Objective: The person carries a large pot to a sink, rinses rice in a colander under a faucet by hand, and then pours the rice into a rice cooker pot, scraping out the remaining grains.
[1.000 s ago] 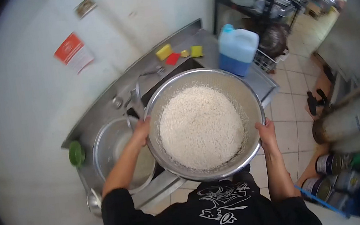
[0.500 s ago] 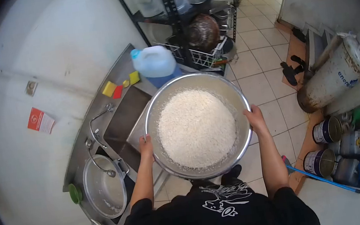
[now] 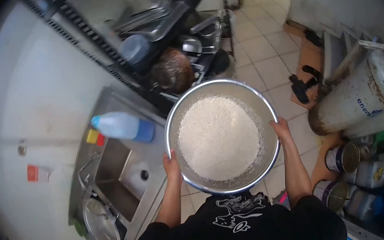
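Observation:
A wide metal bowl (image 3: 266, 105) is held up in front of my black shirt, heaped inside with white rice (image 3: 218, 138). My left hand (image 3: 172, 165) grips its left rim, thumb on top and the other fingers hidden under the edge. On the opposite side my right hand (image 3: 281, 128) is closed on the rim in the same way. The bowl hangs in the air to the right of the sink (image 3: 136, 176), roughly level.
Beside the sink stands a jug of blue liquid (image 3: 125, 125); a metal pot (image 3: 101, 224) sits at the counter's near end. A black shelf rack (image 3: 113, 72) with trays rises ahead. To the right are a gas cylinder (image 3: 348, 94), shoes (image 3: 301, 87) and tins (image 3: 342, 157) along the tiled floor.
My view and body have turned and moved forward, so the sink and jug shift left and the rack looms closer. Both hands keep hold of the bowl.

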Tool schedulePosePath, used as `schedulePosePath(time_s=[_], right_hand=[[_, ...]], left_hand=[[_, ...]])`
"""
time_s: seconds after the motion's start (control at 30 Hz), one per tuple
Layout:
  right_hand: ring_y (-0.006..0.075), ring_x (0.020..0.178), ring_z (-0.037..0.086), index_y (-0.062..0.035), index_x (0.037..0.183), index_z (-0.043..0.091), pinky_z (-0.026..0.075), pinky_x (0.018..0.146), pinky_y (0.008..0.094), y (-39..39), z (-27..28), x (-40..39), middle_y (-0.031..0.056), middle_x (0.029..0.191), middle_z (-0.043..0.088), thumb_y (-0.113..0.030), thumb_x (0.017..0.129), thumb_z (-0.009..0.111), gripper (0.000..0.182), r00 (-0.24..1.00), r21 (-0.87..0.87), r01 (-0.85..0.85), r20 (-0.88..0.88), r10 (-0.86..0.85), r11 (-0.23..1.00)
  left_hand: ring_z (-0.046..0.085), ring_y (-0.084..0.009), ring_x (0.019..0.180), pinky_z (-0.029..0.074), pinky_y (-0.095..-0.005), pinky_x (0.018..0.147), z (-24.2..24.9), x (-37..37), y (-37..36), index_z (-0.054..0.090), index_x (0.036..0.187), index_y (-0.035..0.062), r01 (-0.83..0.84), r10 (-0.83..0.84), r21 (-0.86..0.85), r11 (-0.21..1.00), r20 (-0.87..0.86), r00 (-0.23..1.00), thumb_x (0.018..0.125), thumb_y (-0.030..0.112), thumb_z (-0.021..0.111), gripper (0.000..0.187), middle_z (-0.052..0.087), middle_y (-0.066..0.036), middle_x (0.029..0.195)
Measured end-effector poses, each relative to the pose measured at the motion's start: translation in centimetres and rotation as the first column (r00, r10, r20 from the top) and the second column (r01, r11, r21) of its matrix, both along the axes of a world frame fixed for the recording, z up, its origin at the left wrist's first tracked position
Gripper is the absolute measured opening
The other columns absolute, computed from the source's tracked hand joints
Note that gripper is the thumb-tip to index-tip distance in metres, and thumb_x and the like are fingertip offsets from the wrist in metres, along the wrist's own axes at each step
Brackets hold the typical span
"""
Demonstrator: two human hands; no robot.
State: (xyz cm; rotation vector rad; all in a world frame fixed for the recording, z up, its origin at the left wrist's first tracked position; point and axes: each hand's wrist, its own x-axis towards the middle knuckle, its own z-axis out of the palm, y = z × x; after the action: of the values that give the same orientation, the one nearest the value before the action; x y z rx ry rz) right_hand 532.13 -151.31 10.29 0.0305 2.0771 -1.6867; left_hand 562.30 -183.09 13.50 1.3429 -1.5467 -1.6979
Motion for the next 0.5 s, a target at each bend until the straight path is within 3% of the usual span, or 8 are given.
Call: schedulePosePath(time_s=[0.07,0.1,0.2,0.23,0.3,0.37,0.43,0.5], right_hand=[[0.0109,0.062,0.048,-0.0023,0.082,0.056,0.04,0.056,0.0276,4.1,1.4,-5.8,0.0002,0.067,0.051,-0.016,0.079,0.058,0.014,0.994,-0.079,0.108,-0.004,-0.109,0.991],[0.012,0.064,0.05,-0.0018,0.087,0.058,0.041,0.059,0.0278,6.6,0.1,-9.4,0.0018,0.071,0.055,-0.018,0.08,0.057,0.018,0.99,-0.068,0.123,-0.066,-0.127,0.99],[0.0167,0.07,0.054,0.0064,0.085,0.059,0.042,0.062,0.0324,12.7,2.7,-16.4,0.0094,0.076,0.06,-0.022,0.079,0.059,0.029,0.924,0.139,0.308,-0.28,-0.261,0.941],[0.0167,0.07,0.054,0.0064,0.085,0.059,0.042,0.062,0.0324,14.8,3.8,-18.8,0.0094,0.076,0.06,-0.022,0.079,0.059,0.029,0.905,0.142,0.341,-0.318,-0.283,0.929],[0.0183,0.073,0.055,0.0109,0.087,0.059,0.043,0.066,0.0335,19.3,4.9,-22.3,0.0137,0.078,0.061,-0.026,0.08,0.059,0.038,0.851,0.134,0.51,-0.227,-0.474,0.85],[0.0183,0.074,0.056,0.0102,0.089,0.059,0.043,0.067,0.0322,23.1,5.6,-26.1,0.0122,0.081,0.062,-0.025,0.081,0.057,0.036,0.829,0.168,0.545,-0.256,-0.497,0.821],[0.0183,0.074,0.057,0.0095,0.092,0.06,0.044,0.069,0.0309,24.0,5.3,-31.8,0.0108,0.083,0.063,-0.024,0.081,0.056,0.035,0.81,0.13,0.565,-0.275,-0.518,0.815],[0.019,0.076,0.058,0.01,0.098,0.06,0.045,0.071,0.0325,26.6,5.7,-37.0,0.0108,0.087,0.064,-0.023,0.081,0.057,0.038,0.731,0.208,0.674,-0.326,-0.599,0.709]], left_hand=[[0.054,-0.0178,0.079,0.045,-0.0333,0.07,0.5,-8.8,2.9,0.051,0.099,-0.0019,0.017,-0.003,0.097,0.995,-0.149,0.989,0.093,0.023,0.052,0.025,0.058,-0.009,0.088],[0.055,-0.0182,0.078,0.046,-0.0328,0.068,1.4,-13.6,4.4,0.052,0.098,-0.0031,-0.029,0.063,0.216,0.976,-0.153,0.986,0.091,0.024,0.054,0.028,0.058,-0.009,0.088],[0.055,-0.0172,0.078,0.046,-0.0315,0.067,-5.1,-26.5,5.1,0.054,0.097,-0.0016,0.203,-0.111,0.304,0.931,-0.293,0.95,0.089,0.027,0.055,0.03,0.058,-0.009,0.087],[0.056,-0.0164,0.076,0.046,-0.0307,0.066,-6.5,-31.5,5.9,0.056,0.097,-0.0004,0.256,-0.199,0.298,0.92,-0.208,0.958,0.087,0.03,0.055,0.032,0.058,-0.008,0.085],[0.056,-0.0165,0.075,0.046,-0.0306,0.066,-5.3,-40.3,8.6,0.056,0.096,-0.0001,0.368,-0.267,0.337,0.867,-0.31,0.913,0.087,0.031,0.055,0.032,0.058,-0.007,0.085],[0.056,-0.017,0.073,0.046,-0.0301,0.066,-5.2,-48.2,10.3,0.056,0.095,0.0004,0.532,-0.393,0.355,0.769,-0.393,0.831,0.086,0.033,0.056,0.033,0.057,-0.006,0.082],[0.057,-0.0174,0.075,0.046,-0.0302,0.067,-3.8,-56.3,10.6,0.056,0.096,0.0,0.563,-0.452,0.334,0.756,-0.355,0.818,0.086,0.033,0.056,0.034,0.058,-0.006,0.085],[0.059,-0.0196,0.08,0.047,-0.0319,0.071,-1.1,-63.8,13.2,0.056,0.102,-0.0015,0.61,-0.49,0.376,0.698,-0.37,0.789,0.086,0.035,0.056,0.039,0.06,-0.009,0.09]])
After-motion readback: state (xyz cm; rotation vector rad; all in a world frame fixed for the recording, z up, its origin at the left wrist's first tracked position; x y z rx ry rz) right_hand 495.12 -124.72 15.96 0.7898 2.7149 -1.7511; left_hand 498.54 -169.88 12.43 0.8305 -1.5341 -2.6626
